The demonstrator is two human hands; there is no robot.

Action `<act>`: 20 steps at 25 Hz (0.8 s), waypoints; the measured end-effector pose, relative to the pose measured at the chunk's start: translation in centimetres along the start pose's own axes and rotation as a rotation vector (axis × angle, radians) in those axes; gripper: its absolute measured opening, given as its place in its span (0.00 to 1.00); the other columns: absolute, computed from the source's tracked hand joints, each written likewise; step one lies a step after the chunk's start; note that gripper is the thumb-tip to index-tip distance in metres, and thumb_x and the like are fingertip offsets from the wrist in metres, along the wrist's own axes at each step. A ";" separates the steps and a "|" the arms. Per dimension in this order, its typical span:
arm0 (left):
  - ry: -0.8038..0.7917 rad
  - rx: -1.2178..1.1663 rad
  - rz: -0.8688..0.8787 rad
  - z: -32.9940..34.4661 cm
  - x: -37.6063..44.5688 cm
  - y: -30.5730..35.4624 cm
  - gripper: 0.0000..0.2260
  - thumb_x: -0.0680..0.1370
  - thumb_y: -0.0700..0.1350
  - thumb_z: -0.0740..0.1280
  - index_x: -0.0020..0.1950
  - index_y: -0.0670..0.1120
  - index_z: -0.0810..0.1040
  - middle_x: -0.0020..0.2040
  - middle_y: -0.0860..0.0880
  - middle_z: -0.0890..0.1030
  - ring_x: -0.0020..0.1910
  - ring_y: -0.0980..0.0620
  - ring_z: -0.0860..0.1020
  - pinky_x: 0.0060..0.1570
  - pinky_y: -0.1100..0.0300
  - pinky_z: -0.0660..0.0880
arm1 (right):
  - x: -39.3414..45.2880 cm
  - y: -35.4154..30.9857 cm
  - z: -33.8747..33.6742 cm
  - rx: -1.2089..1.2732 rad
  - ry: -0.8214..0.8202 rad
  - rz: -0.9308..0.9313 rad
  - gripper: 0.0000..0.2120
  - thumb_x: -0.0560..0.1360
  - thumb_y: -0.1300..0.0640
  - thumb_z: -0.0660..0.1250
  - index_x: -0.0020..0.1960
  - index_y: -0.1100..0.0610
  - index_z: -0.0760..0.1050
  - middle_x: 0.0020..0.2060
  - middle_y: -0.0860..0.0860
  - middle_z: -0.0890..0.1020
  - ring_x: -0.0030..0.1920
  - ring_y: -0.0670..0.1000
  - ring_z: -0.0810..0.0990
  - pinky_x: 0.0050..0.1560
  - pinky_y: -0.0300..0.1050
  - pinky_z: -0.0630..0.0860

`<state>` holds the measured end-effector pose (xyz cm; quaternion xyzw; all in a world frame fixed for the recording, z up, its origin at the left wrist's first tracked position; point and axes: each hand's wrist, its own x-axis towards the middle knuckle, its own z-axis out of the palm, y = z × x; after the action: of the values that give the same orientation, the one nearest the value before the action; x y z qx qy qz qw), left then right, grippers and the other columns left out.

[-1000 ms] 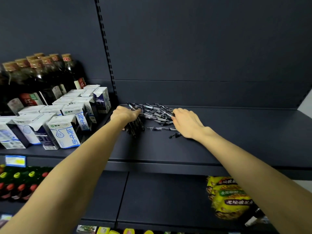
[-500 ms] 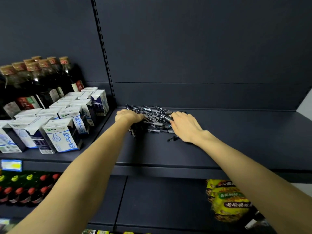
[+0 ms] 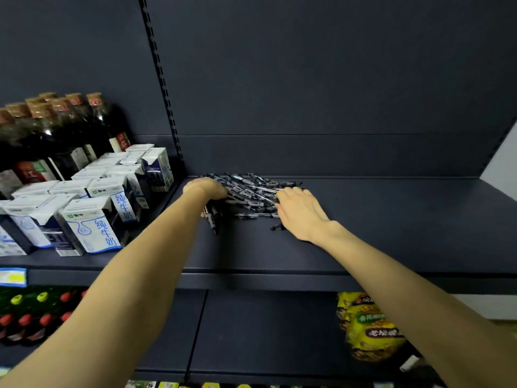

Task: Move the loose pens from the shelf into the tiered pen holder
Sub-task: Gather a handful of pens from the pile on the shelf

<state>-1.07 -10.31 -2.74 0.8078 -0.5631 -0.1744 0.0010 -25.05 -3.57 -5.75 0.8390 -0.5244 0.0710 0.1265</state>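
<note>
Reaching onto the dark shelf [image 3: 377, 219], both hands flank the heap of loose pens [image 3: 249, 191]. Left hand [image 3: 207, 190] is curled round a small bundle, pen ends sticking out below its wrist. Right hand [image 3: 299, 211] lies flat, fingers on the heap's right edge. One stray pen [image 3: 277, 227] lies beside its palm.
</note>
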 end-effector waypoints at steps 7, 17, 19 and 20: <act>0.000 0.103 0.005 -0.2 0.4 -0.2 0.26 0.81 0.52 0.63 0.75 0.39 0.71 0.74 0.40 0.73 0.67 0.40 0.77 0.60 0.52 0.76 | -0.3 -0.1 0.2 -0.008 0.001 0.005 0.15 0.86 0.53 0.52 0.67 0.58 0.70 0.64 0.54 0.77 0.64 0.56 0.74 0.66 0.51 0.66; 0.284 -0.505 -0.056 -1.0 1.4 -1.8 0.26 0.85 0.47 0.61 0.81 0.38 0.61 0.78 0.39 0.68 0.76 0.38 0.69 0.72 0.52 0.67 | -0.6 -0.6 0.4 -0.051 0.010 0.016 0.15 0.87 0.53 0.51 0.66 0.57 0.71 0.61 0.54 0.78 0.61 0.56 0.76 0.62 0.52 0.67; 0.364 -0.648 -0.041 -1.0 1.3 -2.0 0.30 0.83 0.45 0.65 0.79 0.34 0.56 0.76 0.35 0.69 0.73 0.35 0.71 0.70 0.49 0.69 | -0.7 -0.6 0.4 -0.043 0.010 0.021 0.15 0.87 0.53 0.51 0.66 0.57 0.71 0.61 0.54 0.78 0.61 0.56 0.76 0.62 0.52 0.68; 0.387 -0.664 -0.018 -1.1 0.7 -2.0 0.29 0.83 0.44 0.65 0.77 0.33 0.55 0.74 0.34 0.71 0.71 0.34 0.73 0.69 0.48 0.70 | -0.7 -0.6 0.4 -0.043 0.012 0.022 0.15 0.87 0.53 0.51 0.66 0.57 0.71 0.61 0.54 0.78 0.61 0.56 0.76 0.62 0.52 0.68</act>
<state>1.28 -10.39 -2.25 0.7863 -0.4584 -0.1913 0.3675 -24.83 -2.85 -6.37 0.8298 -0.5342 0.0661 0.1471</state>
